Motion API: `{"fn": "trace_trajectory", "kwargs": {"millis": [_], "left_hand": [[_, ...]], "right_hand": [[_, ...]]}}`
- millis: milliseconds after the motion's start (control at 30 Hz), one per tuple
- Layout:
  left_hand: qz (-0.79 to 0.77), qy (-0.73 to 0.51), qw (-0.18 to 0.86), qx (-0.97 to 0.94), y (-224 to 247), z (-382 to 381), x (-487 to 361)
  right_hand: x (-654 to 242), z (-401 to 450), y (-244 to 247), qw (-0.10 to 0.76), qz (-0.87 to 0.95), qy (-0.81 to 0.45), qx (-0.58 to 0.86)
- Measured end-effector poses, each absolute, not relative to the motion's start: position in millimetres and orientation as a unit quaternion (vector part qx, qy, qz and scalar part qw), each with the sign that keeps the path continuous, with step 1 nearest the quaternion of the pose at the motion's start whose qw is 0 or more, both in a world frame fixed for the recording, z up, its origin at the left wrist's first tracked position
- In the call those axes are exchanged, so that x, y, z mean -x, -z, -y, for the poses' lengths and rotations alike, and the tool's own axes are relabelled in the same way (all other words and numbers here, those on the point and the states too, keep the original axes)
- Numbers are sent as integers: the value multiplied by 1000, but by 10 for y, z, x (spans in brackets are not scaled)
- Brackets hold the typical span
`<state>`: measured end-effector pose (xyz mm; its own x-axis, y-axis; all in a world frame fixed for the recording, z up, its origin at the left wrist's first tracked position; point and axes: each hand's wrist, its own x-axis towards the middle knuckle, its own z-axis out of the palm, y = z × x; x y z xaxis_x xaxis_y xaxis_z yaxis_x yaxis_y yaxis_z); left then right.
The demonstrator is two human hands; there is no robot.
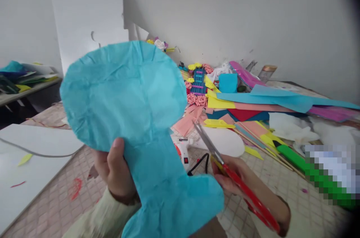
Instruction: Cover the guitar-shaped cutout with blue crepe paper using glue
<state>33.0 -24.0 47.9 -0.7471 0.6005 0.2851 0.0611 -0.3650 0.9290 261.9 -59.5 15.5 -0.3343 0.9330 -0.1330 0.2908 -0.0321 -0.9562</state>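
Note:
Held up before me is a large blue paper cutout [126, 88], with a rounded top, a narrower neck and a flared lower part. Creases run over its surface. My left hand [116, 170] grips its left edge at the neck, thumb in front and fingers behind. To the right of the cutout, my right hand [233, 174] is closed round red-handled scissors [250, 193]. Their metal blades point up and left, apart from the paper in view, and look nearly together. A white glue gun [184, 153] lies on the table between the hands, partly hidden by the cutout.
Coloured paper sheets [270, 99], pink paper scraps [185, 123] and paper flowers [201, 100] crowd the back of the table. A green marker-like object [292, 159] lies at right, thin sticks [261, 144] beside it. White board [36, 178] covers the left side.

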Motion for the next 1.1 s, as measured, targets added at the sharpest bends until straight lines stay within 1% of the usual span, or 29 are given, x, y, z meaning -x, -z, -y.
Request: {"fn": "trace_trajectory", "kwargs": {"millis": [100,200,267,367,500,633,800,967,1100], "left_hand": [[-458,-825,134,-301,-505,252,-387],[-377,-852,64,-356,-491,211,-392],[-346,-857,18,-381,-456,177,-394],[-379,-845,-27,-377,-396,145,-420],[-435,-830,-30,-346,-363,148,-476],[-441,-836,-38,-323,-368,175,-524],[-427,-840,-43,-331,-354,198,-577],[-439,-835,-31,-331,-381,201,-603],[-441,-841,-31,-313,-407,209,-615]], "right_hand": [[-2661,622,-246,268,647,-484,524],[-2703,682,-317,277,633,-431,580],[-2672,737,-338,275,624,-455,573],[-2497,824,-345,260,629,-475,557],[-2222,887,-334,269,639,-401,599],[-2155,890,-284,281,652,-334,620],[-2182,898,-250,276,672,-311,613],[-2126,921,-273,310,650,-288,631],[-2090,927,-266,316,657,-269,630]]}}
